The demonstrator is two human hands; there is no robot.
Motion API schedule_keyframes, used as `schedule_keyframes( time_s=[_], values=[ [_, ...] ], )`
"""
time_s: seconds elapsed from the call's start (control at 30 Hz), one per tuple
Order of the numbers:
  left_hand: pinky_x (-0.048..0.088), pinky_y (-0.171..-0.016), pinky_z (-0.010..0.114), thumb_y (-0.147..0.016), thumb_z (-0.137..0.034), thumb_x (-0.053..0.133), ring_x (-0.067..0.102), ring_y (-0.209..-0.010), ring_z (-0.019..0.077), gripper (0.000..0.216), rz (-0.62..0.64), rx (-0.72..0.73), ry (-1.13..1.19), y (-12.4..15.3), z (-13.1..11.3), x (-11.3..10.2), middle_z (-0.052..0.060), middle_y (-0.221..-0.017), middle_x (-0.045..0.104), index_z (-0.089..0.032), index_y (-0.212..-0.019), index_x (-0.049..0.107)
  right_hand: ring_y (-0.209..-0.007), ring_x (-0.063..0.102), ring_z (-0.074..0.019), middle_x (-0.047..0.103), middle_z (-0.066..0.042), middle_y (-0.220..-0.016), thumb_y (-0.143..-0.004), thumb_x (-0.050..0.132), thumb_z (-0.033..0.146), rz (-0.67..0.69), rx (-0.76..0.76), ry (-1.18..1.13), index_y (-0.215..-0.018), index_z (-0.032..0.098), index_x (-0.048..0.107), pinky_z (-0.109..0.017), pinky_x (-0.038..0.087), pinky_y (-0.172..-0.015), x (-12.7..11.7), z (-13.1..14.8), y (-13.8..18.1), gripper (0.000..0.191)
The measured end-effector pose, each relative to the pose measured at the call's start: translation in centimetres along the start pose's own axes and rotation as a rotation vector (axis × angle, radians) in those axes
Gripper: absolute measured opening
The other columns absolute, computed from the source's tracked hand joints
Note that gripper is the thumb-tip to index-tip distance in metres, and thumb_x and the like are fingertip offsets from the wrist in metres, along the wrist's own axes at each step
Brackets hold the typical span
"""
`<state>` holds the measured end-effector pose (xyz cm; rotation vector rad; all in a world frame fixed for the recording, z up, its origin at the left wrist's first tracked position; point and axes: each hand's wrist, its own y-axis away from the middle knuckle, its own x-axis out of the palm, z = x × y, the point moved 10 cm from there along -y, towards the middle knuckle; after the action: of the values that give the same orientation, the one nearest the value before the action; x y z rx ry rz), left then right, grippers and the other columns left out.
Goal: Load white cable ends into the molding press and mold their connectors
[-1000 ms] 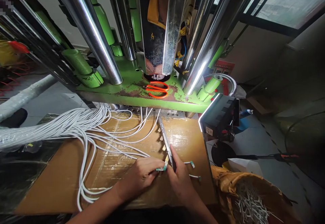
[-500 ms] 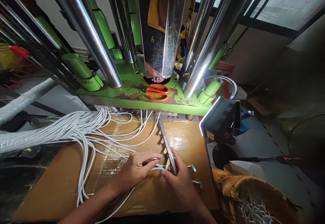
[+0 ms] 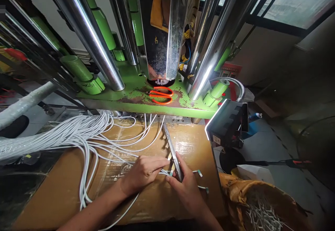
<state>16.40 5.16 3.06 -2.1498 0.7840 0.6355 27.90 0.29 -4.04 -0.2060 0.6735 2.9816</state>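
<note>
My left hand [image 3: 142, 172] pinches the end of a thin white cable [image 3: 162, 171] and holds it against the near end of a narrow metal fixture bar [image 3: 171, 149] lying on the cardboard-covered bench [image 3: 65, 185]. My right hand [image 3: 187, 187] rests on the bar's near end, its thumb and fingers closed on the bar beside the cable tip. Small gold connector pieces [image 3: 166, 143] stick out along the bar's left edge. Two short cable ends with green tips [image 3: 199, 172] lie just right of my right hand.
A big bundle of white cables [image 3: 54, 136] fans in from the left. Behind stands a green press base [image 3: 136, 98] with chrome columns [image 3: 86, 32] and orange scissors [image 3: 161, 95]. A black lamp [image 3: 226, 121] sits right; a yellow bag of white scraps [image 3: 259, 206] is lower right.
My left hand lifted a cable end toward the bar, then lowered it beside the bar's near end. A loop of cable now trails below my left wrist. My right hand barely moved.
</note>
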Motion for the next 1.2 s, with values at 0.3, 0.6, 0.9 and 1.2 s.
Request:
schedule_keyframes(
  time_s=[0.3,0.6,0.9,1.2],
  values=[
    [0.055,-0.077,0.025,-0.085,-0.038,0.065,0.067,-0.088,0.0173,0.041,0.031,-0.829,0.636,2.8,6.9,0.3,0.006,-0.101,0.072,-0.017,-0.12,0.065,-0.078,0.051,-0.0111,0.062,0.0,-0.11,-0.072,0.065,0.021,0.0,0.027,-0.115,-0.142,0.025,0.039,-0.027,0.045,-0.08,0.1,0.5,0.2,0.075],
    [0.054,-0.068,0.02,-0.083,-0.032,0.067,0.067,-0.073,0.0137,0.022,-0.093,-0.773,0.396,1.5,7.8,-1.7,0.003,-0.084,0.074,-0.016,-0.098,0.074,-0.083,0.055,-0.0131,0.063,0.0,-0.111,-0.073,0.063,0.022,0.007,0.023,-0.074,-0.144,0.029,0.036,-0.027,0.045,-0.078,0.2,0.3,0.0,0.076],
    [0.053,-0.084,0.023,-0.089,-0.007,0.055,0.068,-0.092,0.0138,0.025,-0.013,-0.17,0.032,-1.1,3.4,-1.6,0.003,-0.098,0.074,-0.017,-0.103,0.072,-0.07,0.05,-0.0117,0.062,0.002,-0.089,-0.07,0.063,0.019,-0.004,0.032,-0.075,-0.145,0.024,0.035,-0.026,0.046,-0.072,0.2,-0.3,-0.3,0.079],
    [0.054,-0.08,0.027,-0.091,-0.007,0.049,0.068,-0.088,0.0155,0.026,-0.017,-0.07,-0.065,-1.7,2.9,-0.9,0.005,-0.096,0.073,-0.016,-0.105,0.07,-0.079,0.057,-0.0151,0.065,0.001,-0.085,-0.071,0.062,0.019,-0.005,-0.019,-0.021,-0.146,0.022,0.034,-0.027,0.049,-0.079,0.1,0.3,-0.3,0.08]
  ],
)
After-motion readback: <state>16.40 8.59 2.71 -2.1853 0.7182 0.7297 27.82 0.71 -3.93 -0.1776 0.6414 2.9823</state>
